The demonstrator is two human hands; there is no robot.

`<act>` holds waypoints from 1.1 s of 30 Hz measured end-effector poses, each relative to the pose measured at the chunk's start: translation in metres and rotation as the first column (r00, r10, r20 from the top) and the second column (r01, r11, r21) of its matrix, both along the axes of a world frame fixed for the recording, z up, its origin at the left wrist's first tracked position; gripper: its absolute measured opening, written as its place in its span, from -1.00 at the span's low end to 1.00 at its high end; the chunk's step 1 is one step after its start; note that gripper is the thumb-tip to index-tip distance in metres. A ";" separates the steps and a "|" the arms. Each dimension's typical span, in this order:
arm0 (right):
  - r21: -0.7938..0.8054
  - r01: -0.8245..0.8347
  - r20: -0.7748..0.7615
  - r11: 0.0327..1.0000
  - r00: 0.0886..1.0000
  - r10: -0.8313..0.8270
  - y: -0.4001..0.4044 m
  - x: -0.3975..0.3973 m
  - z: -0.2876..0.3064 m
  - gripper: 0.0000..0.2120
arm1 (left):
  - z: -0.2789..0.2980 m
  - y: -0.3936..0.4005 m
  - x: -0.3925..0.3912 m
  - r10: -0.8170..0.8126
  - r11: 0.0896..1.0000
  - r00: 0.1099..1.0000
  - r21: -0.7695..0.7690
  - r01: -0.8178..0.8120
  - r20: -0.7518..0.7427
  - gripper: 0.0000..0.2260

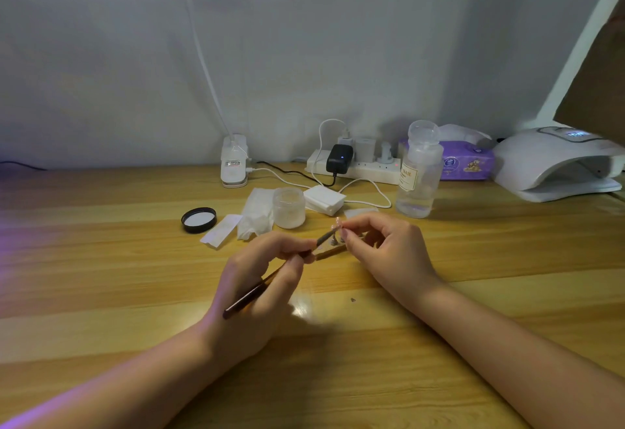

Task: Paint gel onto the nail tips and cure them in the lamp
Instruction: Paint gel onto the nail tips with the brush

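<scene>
My left hand (267, 279) grips a thin dark gel brush (270, 279) like a pen, its tip pointing up and right. The bristles touch a small pink nail tip (337, 223), which my right hand (382, 249) pinches between thumb and forefinger just above the table. Under my fingers a small stand with other nail tips (334, 242) is partly hidden. A white curing lamp (554, 164) sits at the far right of the table, its opening facing left. An open frosted jar (289, 207) stands behind my hands.
A black jar lid (199, 220), crumpled tissue (257, 214), white pads (324, 199) and a clear bottle (419, 175) lie behind my hands. A power strip (358, 166) with cables, a purple wipes pack (466, 161) and a desk-lamp clamp (234, 161) line the wall.
</scene>
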State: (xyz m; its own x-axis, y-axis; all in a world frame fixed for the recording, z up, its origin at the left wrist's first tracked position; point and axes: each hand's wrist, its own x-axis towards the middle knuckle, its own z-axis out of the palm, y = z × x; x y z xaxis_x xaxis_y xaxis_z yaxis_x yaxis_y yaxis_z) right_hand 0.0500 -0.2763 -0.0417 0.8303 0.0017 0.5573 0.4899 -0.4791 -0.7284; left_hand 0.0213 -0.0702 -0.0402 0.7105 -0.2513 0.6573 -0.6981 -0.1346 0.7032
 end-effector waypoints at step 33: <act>0.023 -0.030 -0.017 0.999 0.999 0.030 0.000 -0.002 0.000 -0.90 | -0.002 -0.002 0.005 0.025 0.999 0.997 -0.027 -0.027 -0.077 -0.79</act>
State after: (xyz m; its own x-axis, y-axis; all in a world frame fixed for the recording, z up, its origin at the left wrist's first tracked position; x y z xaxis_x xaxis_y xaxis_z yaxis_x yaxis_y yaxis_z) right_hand 0.0482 -0.2760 -0.0415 0.8398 0.0144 0.5427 0.4907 -0.4480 -0.7473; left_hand 0.0264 -0.0719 -0.0420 0.7651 -0.2138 0.6074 -0.6387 -0.1315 0.7582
